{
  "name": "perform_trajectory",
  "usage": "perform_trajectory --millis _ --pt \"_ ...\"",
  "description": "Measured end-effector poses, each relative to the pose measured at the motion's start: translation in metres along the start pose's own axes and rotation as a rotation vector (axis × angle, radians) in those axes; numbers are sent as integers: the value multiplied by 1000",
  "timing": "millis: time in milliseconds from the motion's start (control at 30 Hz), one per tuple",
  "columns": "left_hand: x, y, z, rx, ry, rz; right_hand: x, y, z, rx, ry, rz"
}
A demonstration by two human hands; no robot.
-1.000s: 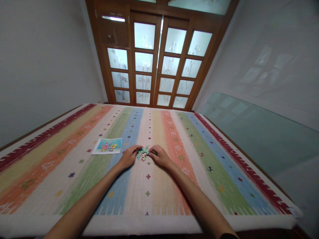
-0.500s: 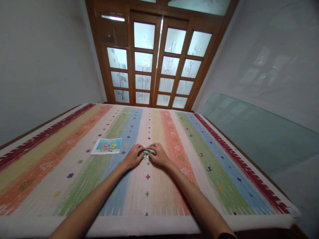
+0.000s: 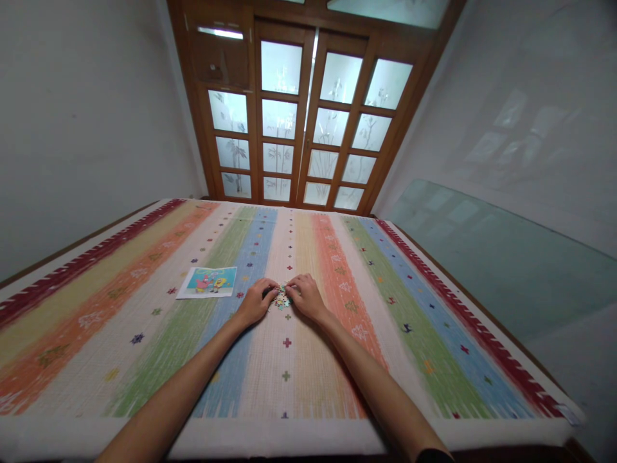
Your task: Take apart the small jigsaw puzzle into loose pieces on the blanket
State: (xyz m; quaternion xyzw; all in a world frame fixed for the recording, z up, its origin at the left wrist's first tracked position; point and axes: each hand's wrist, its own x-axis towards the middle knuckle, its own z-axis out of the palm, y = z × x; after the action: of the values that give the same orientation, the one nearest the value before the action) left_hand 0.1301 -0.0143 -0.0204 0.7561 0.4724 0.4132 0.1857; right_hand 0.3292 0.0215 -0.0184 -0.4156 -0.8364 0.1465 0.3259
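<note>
A small heap of jigsaw puzzle pieces (image 3: 282,299), mostly greenish and pale, lies on the striped cloth between my hands. On its left side is my left hand (image 3: 258,302), fingers bent and thumb apart from them, the fingertips at the heap's edge. My right hand (image 3: 307,297) curves around the right side, its fingers loosely spread and touching or very near the pieces. No piece can be made out inside either hand. To the left lies a flat picture sheet (image 3: 207,283) with two cartoon figures on a teal background.
The striped, patterned cloth (image 3: 322,379) covers a broad bed-like surface. Behind it stand wooden doors (image 3: 303,122) with frosted panes. A pale greenish panel (image 3: 482,251) leans along the right wall.
My hands have loosened and drawn slightly apart. The pieces that were gathered between them now lie in a looser, more visible heap. The picture sheet has stayed in place.
</note>
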Motion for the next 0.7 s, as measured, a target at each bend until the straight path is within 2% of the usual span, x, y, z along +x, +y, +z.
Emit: perform_trajectory --millis 400,700 --pt "-2 -2 1 -22 -53 17 -7 0 0 15 -64 -42" --pt "0 -8 -4 -102 36 -82 -1 9 -3 139 -15 5"
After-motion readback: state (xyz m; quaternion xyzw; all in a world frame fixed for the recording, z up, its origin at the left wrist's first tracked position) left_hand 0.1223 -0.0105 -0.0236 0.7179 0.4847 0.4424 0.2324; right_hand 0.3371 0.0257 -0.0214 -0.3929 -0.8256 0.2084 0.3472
